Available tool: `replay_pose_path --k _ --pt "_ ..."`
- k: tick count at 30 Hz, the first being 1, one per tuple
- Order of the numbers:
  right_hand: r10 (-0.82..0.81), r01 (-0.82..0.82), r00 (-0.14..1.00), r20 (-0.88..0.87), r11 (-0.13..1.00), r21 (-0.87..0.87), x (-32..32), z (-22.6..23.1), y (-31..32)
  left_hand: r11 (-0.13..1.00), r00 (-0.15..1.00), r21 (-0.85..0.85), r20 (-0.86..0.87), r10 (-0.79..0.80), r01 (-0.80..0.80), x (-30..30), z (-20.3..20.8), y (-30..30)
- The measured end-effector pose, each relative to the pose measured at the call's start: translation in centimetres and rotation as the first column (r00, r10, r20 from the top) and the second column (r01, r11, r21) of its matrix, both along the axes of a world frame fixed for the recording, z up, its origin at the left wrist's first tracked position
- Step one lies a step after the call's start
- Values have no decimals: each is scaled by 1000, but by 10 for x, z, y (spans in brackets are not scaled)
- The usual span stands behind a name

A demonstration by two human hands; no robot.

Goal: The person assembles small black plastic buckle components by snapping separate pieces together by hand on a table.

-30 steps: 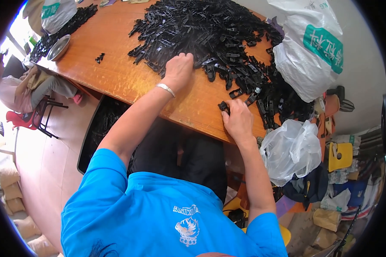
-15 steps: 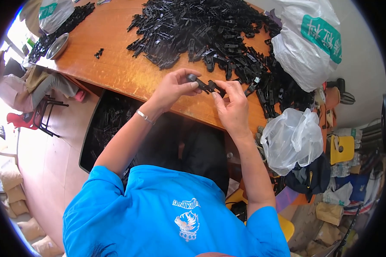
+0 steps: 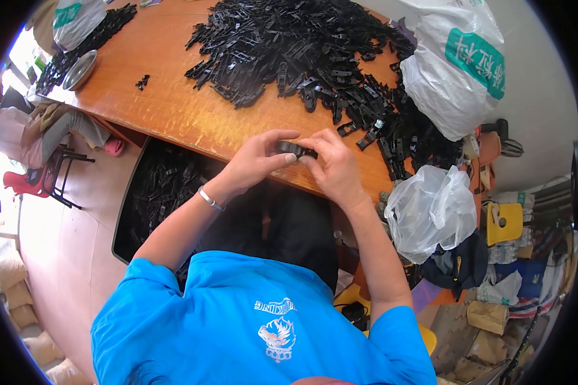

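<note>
Close to the table's front edge, my left hand point(image 3: 258, 159) pinches a black plastic part point(image 3: 291, 148) between thumb and fingers. My right hand point(image 3: 334, 165) grips the other end of it, fingertips meeting those of the left. The fingers cover much of the part, so I cannot tell whether it is one piece or two pushed together. Beyond my hands, a big heap of similar black plastic parts point(image 3: 295, 38) spreads over the wooden table point(image 3: 154, 109) and trails off to the right.
A white sack point(image 3: 453, 83) stands right of the heap, with a clear plastic bag point(image 3: 430, 208) nearer me. Under the table edge at left is a black bin point(image 3: 118, 224) of parts. A metal bowl point(image 3: 80, 69) and a seated person point(image 3: 26, 138) are at the far left.
Both hands have come closer together and nearer to me. Two black pieces held slightly apart before are now brought together between my fingers.
</note>
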State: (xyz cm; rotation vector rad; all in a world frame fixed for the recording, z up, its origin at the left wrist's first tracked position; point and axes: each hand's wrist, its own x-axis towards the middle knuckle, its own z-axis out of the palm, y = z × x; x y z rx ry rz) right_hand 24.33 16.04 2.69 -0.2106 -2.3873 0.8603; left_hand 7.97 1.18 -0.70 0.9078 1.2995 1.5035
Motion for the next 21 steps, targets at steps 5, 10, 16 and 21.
replay_pose_path --k 5,10,16,21 --pt "63 41 995 74 419 -907 9 -24 -9 991 992 -81 66 111 -105 5 5 -6" --pt "131 -53 991 18 518 -854 -5 -40 -24 996 987 -7 129 90 -90 -2 6 -28" --pt "267 -96 954 138 707 -700 -6 -31 -13 939 811 -342 -560 -170 -39 -74 50 -97" --pt "-359 330 923 137 923 197 12 -24 69 954 511 -54 -852 111 -295 -68 48 -35"
